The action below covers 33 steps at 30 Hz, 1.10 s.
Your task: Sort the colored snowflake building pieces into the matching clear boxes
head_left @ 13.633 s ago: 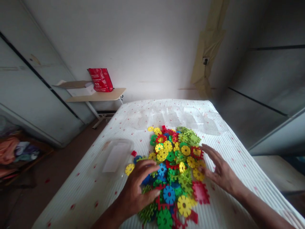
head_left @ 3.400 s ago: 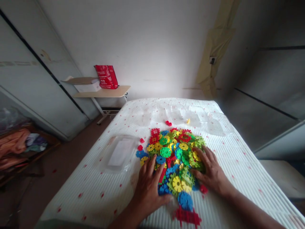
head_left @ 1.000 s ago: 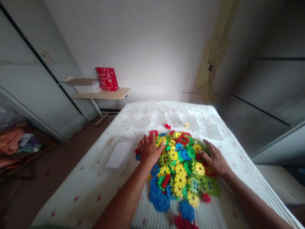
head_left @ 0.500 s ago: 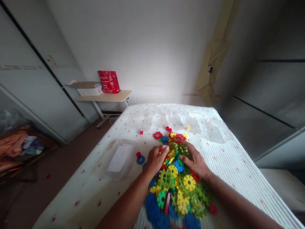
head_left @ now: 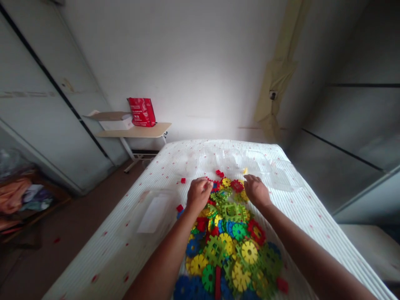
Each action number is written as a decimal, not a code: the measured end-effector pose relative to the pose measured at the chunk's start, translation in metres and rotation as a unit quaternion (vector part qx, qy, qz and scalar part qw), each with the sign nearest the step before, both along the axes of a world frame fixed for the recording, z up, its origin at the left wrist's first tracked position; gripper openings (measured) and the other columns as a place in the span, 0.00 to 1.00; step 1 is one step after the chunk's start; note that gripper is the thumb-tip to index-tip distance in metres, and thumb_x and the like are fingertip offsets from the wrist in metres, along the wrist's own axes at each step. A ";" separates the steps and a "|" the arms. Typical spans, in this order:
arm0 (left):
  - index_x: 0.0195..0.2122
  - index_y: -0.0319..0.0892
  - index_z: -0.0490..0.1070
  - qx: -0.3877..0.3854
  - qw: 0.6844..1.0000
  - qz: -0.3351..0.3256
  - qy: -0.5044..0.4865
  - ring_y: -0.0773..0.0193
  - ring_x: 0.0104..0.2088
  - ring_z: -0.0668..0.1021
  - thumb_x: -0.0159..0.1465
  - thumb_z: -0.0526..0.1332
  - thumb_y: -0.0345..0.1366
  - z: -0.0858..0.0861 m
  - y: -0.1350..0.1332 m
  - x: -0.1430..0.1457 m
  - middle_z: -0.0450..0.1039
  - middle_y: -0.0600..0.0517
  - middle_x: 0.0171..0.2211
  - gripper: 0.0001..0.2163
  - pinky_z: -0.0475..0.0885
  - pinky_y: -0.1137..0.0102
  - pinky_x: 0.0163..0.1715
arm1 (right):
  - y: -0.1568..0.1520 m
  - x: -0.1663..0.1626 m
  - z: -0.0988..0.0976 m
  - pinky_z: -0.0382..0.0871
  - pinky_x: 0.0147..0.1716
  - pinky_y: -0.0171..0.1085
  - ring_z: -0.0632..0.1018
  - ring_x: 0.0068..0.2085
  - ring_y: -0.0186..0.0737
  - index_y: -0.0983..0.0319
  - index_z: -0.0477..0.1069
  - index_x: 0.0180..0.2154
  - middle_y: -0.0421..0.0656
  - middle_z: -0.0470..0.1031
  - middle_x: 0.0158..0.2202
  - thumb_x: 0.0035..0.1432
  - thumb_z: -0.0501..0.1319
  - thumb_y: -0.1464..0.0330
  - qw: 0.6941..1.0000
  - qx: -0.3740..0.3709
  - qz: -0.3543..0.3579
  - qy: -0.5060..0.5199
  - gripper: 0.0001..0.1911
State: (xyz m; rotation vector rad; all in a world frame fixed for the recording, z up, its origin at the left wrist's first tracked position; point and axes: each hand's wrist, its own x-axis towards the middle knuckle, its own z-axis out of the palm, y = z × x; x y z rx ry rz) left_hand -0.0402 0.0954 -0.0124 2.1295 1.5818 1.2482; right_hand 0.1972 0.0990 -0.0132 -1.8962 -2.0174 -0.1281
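Note:
A heap of flat plastic building pieces spreads over the bed in front of me: yellow notched discs (head_left: 240, 276), green square lattice pieces (head_left: 215, 250), blue discs (head_left: 193, 246) and red squares (head_left: 256, 232). My left hand (head_left: 199, 194) is at the heap's far left edge, fingers curled and thumb closed in, beside red pieces (head_left: 216, 186). Whatever it may hold is hidden. At the far right edge my right hand (head_left: 258, 191) has its fingers bent but apart, close to a red square (head_left: 237, 186). I see nothing held in it.
An open clear plastic tub (head_left: 153, 212) with a white paper inside lies left of the heap. Clear plastic containers (head_left: 225, 157) line the far side of the bed (head_left: 125, 254). Small red cubes (head_left: 183, 180) lie scattered. A side table (head_left: 146, 131) carries a red bag (head_left: 142, 111) and a box (head_left: 115, 121).
Both hands have moved from over the middle of the heap to its far edges, farther apart. Pieces between them have shifted and spread out, baring more of the heap. The view has tilted slightly.

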 end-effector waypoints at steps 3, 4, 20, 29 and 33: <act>0.34 0.43 0.76 0.013 0.999 -0.008 0.044 0.62 0.44 0.75 0.63 0.54 0.37 -0.008 0.009 0.006 0.77 0.50 0.39 0.10 0.68 0.67 0.48 | 0.011 0.003 -0.006 0.63 0.50 0.38 0.72 0.48 0.44 0.69 0.67 0.54 0.53 0.73 0.50 0.61 0.47 0.76 0.999 -0.022 -0.014 -0.043 0.22; 0.35 0.43 0.76 0.011 0.999 -0.011 0.051 0.62 0.44 0.75 0.63 0.54 0.36 -0.011 0.010 0.008 0.76 0.50 0.39 0.10 0.68 0.67 0.48 | 0.014 0.003 -0.007 0.63 0.50 0.38 0.72 0.48 0.44 0.70 0.65 0.55 0.54 0.73 0.49 0.60 0.47 0.77 0.998 -0.031 -0.023 -0.052 0.23; 0.52 0.52 0.68 -0.093 0.969 -0.065 0.220 0.56 0.54 0.68 0.63 0.55 0.41 0.005 0.033 0.034 0.63 0.54 0.59 0.16 0.64 0.60 0.54 | 0.035 -0.011 0.005 0.69 0.39 0.43 0.79 0.42 0.49 0.66 0.68 0.53 0.58 0.77 0.42 0.66 0.40 0.68 0.973 -0.177 -0.138 -0.050 0.24; 0.54 0.53 0.66 -0.117 0.955 -0.072 0.261 0.52 0.54 0.68 0.63 0.52 0.45 -0.003 0.043 0.041 0.61 0.54 0.60 0.18 0.65 0.56 0.51 | 0.026 -0.005 -0.001 0.69 0.38 0.42 0.79 0.41 0.48 0.63 0.63 0.57 0.56 0.78 0.40 0.66 0.43 0.68 0.976 -0.165 -0.126 -0.072 0.22; 0.54 0.54 0.66 -0.128 0.949 -0.076 0.276 0.50 0.53 0.69 0.62 0.53 0.46 -0.001 0.045 0.044 0.59 0.53 0.61 0.18 0.64 0.54 0.50 | 0.032 -0.005 -0.002 0.69 0.39 0.45 0.79 0.41 0.50 0.65 0.58 0.61 0.59 0.77 0.40 0.66 0.42 0.66 0.976 -0.166 -0.127 -0.060 0.24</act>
